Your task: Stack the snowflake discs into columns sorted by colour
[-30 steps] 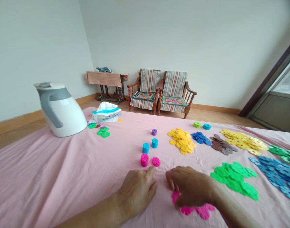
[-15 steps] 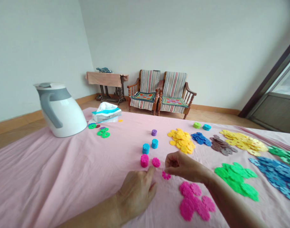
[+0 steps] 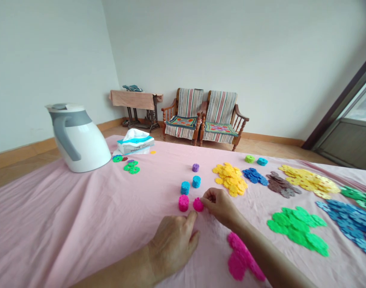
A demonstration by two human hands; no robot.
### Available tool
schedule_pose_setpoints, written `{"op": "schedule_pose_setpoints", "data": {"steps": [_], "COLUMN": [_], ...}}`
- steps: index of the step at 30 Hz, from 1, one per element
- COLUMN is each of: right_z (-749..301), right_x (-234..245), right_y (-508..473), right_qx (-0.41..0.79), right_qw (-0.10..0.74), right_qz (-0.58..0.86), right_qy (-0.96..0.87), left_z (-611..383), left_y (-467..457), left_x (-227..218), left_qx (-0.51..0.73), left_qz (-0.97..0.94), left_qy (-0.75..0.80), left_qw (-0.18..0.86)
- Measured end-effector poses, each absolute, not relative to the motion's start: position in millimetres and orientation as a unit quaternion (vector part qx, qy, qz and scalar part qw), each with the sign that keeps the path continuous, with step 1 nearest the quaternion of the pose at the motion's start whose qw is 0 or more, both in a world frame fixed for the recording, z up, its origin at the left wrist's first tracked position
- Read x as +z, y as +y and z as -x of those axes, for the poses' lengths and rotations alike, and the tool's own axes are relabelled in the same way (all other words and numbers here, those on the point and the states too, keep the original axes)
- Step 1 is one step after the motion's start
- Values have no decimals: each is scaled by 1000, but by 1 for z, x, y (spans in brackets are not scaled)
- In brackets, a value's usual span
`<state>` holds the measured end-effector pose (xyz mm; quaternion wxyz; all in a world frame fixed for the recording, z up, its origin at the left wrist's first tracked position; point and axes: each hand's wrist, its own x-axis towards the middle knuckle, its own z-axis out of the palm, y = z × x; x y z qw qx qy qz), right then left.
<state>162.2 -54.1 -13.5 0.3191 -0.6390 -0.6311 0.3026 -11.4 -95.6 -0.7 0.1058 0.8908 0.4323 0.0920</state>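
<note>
My right hand (image 3: 219,205) pinches a pink flower-shaped disc down onto a short pink stack (image 3: 197,204) on the pink tablecloth (image 3: 81,216). A taller pink stack (image 3: 183,203) stands just left of it. My left hand (image 3: 174,242) rests curled on the cloth, its forefinger pointing up beside the short stack and holding nothing visible. A pile of loose pink discs (image 3: 241,260) lies under my right forearm. Two blue stacks (image 3: 190,185) and a purple stack (image 3: 195,167) stand behind the pink ones.
A white kettle (image 3: 78,138) and a tissue pack (image 3: 135,145) stand far left with a few green discs (image 3: 131,167). Piles of yellow (image 3: 231,178), blue (image 3: 349,218), brown (image 3: 281,185) and green discs (image 3: 299,230) spread to the right. Two wooden chairs (image 3: 205,118) stand beyond the table.
My right hand lifted one pink disc from the loose pile, carried it left and forward, and now has it on the short pink stack. My left hand has barely moved.
</note>
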Motion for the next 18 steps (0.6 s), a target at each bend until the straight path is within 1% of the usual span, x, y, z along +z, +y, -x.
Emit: {"op": "schedule_pose_setpoints", "data": {"steps": [3,7,12,15,18], "right_z": [-163,-164,-164,-164,-163], "right_x": [-15,-17,-18,-21,-25], "right_y": [-53,-53,-54,-51,-48], "right_qx": [276,230,186,195,199], "right_qw": [316,337,378,375,352], "right_qz": [648,642,561,528,512], "right_qy": [-636,-649,-712,-737,-758], "left_z": [11,11,11,11,11], "left_y": [-95,-96,-96,-96,-96], "left_x": [0,1,1,1,0], "left_qx": [91,92,94,90,93], "left_qz": [-891,-892,-901,-910,-910], "left_qy": [431,430,411,394,395], "left_qw": [109,108,98,91,89]}}
